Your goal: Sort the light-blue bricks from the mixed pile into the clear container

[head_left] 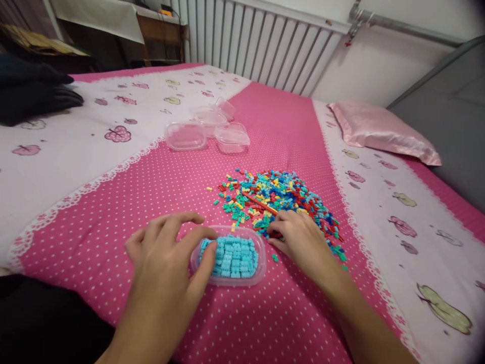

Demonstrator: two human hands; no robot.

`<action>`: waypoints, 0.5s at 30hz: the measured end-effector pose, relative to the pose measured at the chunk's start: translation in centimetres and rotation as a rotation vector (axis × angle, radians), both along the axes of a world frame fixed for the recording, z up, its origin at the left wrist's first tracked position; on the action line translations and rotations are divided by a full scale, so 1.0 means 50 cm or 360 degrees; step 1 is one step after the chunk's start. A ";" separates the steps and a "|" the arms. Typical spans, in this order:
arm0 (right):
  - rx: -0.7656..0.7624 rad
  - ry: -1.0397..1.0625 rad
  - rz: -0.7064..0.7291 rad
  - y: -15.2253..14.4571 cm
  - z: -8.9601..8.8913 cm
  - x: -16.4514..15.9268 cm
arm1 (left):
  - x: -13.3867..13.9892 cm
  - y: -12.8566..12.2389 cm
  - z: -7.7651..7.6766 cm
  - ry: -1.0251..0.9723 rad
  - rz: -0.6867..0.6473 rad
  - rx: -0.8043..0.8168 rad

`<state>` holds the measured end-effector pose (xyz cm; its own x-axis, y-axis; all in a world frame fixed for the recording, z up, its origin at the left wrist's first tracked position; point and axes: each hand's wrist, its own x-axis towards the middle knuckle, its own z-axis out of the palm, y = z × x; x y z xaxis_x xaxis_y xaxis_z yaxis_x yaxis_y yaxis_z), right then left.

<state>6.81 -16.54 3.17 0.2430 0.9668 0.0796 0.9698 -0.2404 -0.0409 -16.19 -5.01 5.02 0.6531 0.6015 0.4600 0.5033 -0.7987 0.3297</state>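
Observation:
A clear plastic container (261, 270) holds light blue toy building bricks (235, 258), packed close together. My left hand (170, 263) reaches over its left end; thumb and forefinger tips meet above the bricks, while the other fingers are stretched out. Whatever lies in that pinch is too small to make out. At the near edge of a heap of mixed-colour bricks (265, 189), my right hand (299, 240) has its fingers curled closed among the pieces, which hide what they grip. A thin red stick (259, 202) lies on the heap, its lower end close to my right hand.
Several clear plastic containers (185, 136) stand farther back on the pink dotted bedspread (151, 187). A pink pillow (382, 131) lies at the right and dark gloves (38, 91) at the far left. Behind the bed is a white radiator (253, 43).

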 end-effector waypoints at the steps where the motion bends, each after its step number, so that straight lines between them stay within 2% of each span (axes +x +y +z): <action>1: -0.0007 -0.0013 0.0020 0.001 0.001 -0.001 | -0.001 0.002 -0.002 -0.0007 -0.0024 0.0007; 5: 0.0030 -0.0004 0.0069 -0.001 0.010 0.008 | -0.002 0.003 -0.010 -0.0021 -0.0074 0.0012; 9: 0.0207 0.0084 0.0026 -0.011 0.028 0.022 | -0.002 -0.002 -0.013 -0.0049 -0.0098 0.0006; 12: 0.0481 0.0386 0.0098 -0.015 0.048 0.004 | 0.004 -0.010 -0.007 -0.0077 -0.0155 -0.0036; 15: 0.0680 0.0720 0.0304 -0.015 0.061 -0.040 | 0.015 -0.023 0.006 -0.0195 -0.0274 -0.0165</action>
